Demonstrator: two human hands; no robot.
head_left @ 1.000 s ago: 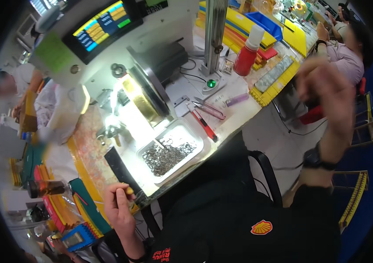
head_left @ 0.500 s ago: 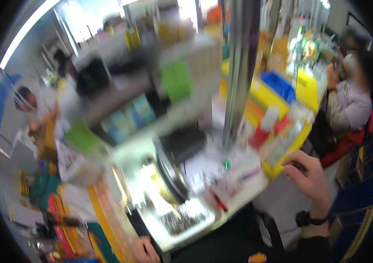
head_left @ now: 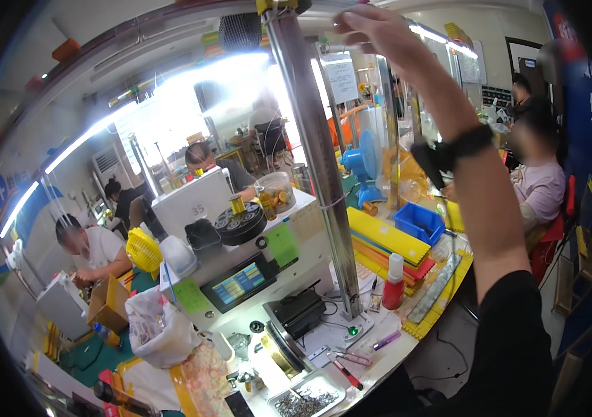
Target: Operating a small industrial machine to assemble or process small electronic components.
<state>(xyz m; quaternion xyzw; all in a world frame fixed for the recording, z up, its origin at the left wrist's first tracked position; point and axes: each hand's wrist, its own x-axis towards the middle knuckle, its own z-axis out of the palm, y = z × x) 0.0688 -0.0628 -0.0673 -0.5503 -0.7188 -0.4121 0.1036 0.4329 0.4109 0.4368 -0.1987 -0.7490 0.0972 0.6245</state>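
Note:
My right hand [head_left: 378, 29] is raised high at the top of the view, palm side turned down. Its fingers point left, loosely stretched, toward the upper end of a metal post [head_left: 310, 118]; no object shows in them, and a gap remains between hand and post. A dark band [head_left: 473, 144] circles the right wrist. My left hand is out of view. Below stands a white machine with a small screen [head_left: 239, 281] and a lit round drum [head_left: 272, 358]. At its foot a white tray [head_left: 338, 402] holds many small dark metal pieces.
Right of the post lie yellow trays [head_left: 388, 233], a blue bin [head_left: 419, 221] and a red bottle [head_left: 393, 285]. A red-black cutter [head_left: 349, 375] and purple marker [head_left: 386, 340] rest near the edge. A white bag [head_left: 160, 330] stands left. Other people sit at benches around.
My right hand has risen from beside the bench's right edge to the top of the view. My left hand, low at the front before, has left the view. The view has tilted upward.

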